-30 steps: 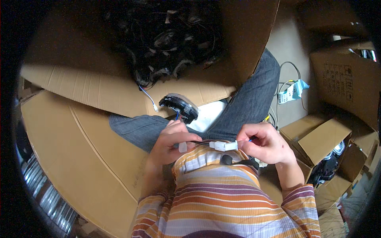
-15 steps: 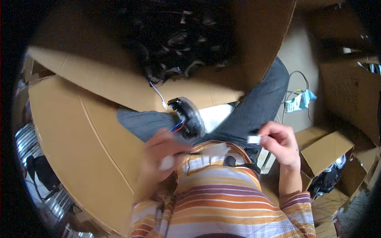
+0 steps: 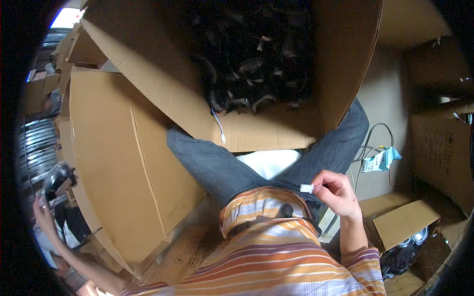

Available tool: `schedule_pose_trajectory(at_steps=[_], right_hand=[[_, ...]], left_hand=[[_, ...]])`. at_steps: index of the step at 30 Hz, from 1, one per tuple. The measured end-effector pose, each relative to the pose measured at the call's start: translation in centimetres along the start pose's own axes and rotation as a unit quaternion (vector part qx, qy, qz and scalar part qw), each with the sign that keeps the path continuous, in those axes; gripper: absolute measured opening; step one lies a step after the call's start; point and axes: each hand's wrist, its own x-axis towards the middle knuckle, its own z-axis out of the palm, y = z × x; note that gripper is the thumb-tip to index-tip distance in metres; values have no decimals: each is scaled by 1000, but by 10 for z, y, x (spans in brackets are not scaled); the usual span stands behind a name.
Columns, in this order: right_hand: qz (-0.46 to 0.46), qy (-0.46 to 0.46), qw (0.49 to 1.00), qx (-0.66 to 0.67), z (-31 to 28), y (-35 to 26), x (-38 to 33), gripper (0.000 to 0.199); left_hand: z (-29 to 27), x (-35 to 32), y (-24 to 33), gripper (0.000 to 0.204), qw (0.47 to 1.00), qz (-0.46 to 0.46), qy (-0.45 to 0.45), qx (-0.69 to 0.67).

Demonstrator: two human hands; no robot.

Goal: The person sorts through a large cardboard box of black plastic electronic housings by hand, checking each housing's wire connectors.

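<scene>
My right hand [image 3: 336, 193], in front of my right thigh, pinches a small white plug-like piece [image 3: 306, 188] between thumb and fingertips. Far out at the left edge, my left arm is stretched out and my left hand [image 3: 43, 211] is at a dark, rounded part with a shiny edge [image 3: 58, 180]. Its fingers seem closed on the part's lower end, though the view is small and bent there. Beyond my knees stands a large open cardboard box [image 3: 266, 135] full of dark parts [image 3: 252, 64] with wires. One white-tipped cable [image 3: 219, 129] hangs over its near edge.
A closed carton [image 3: 118, 172] lies left of my legs, beside stacked silvery round things [image 3: 42, 143]. At the right, an open smaller box [image 3: 405, 224] holds black parts. A black cable [image 3: 382, 129] and blue-white packet [image 3: 380, 160] lie on the floor.
My left hand has swung from my lap to the far left, and the dark rounded part has gone from my lap. My right hand keeps the white piece, slightly lower.
</scene>
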Motion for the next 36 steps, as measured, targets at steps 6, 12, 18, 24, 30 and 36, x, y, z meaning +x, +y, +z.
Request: schedule_pose_trajectory(at_steps=[6, 12, 18, 24, 30, 36], right_hand=[[-9, -12, 1000, 2, 13, -5, 1, 9], [5, 5, 1000, 13, -1, 3, 9, 9], [52, 34, 998, 32, -7, 6, 20, 8], [96, 63, 990, 77, -15, 12, 38, 6], [155, 75, 976, 131, -20, 18, 50, 5], [157, 93, 976, 119, -19, 19, 50, 6]], left_hand=[[54, -26, 278, 28, 985, 113, 56, -115], [206, 17, 492, 30, 861, 211, -120, -447], [389, 91, 535, 67, 908, 130, -102, -385], [485, 107, 576, 82, 928, -9, -169, -333], [489, 147, 602, 86, 895, -135, -356, -233], [499, 142, 608, 72, 869, -169, -439, -153]])
